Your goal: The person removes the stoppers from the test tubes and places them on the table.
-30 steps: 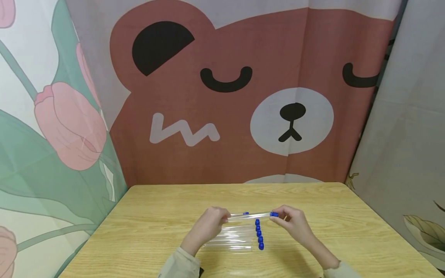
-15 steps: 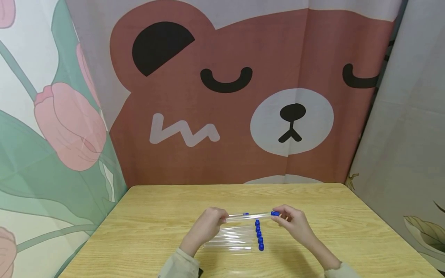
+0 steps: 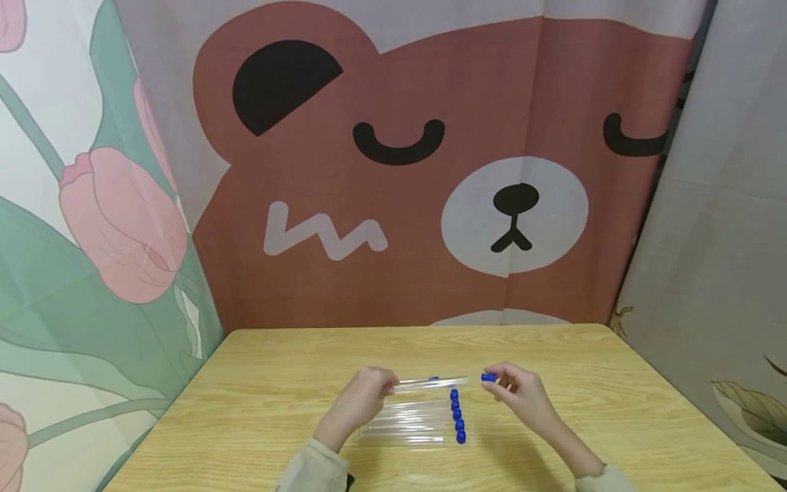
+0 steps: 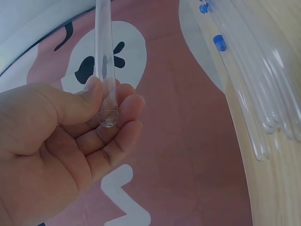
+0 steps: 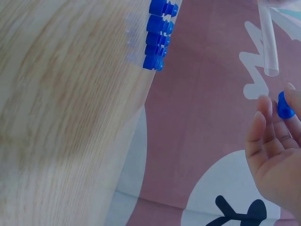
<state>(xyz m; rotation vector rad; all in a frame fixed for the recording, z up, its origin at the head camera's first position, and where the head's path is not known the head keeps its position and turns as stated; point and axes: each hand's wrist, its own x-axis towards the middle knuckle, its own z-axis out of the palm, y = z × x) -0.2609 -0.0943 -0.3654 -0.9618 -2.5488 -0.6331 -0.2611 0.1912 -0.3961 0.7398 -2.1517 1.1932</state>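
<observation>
My left hand pinches a clear test tube near its rounded end, above the table. That rounded end shows between thumb and fingers in the left wrist view, where the tube points away from the palm. Between the thumb and fingers of my right hand is a blue stopper. A short gap separates this stopper from the tube's open mouth in the right wrist view. Below the hands, several clear test tubes lie side by side, next to a row of blue stoppers.
Behind the held tube, a tube with a blue stopper in it lies on the table beside the others. The wooden table ends at a bear-print curtain. A small black object shows by the left sleeve.
The blue stopper, at first in the tube's mouth, is now apart from it. My left hand has drawn the tube slightly left; my right hand has shifted slightly right with the stopper.
</observation>
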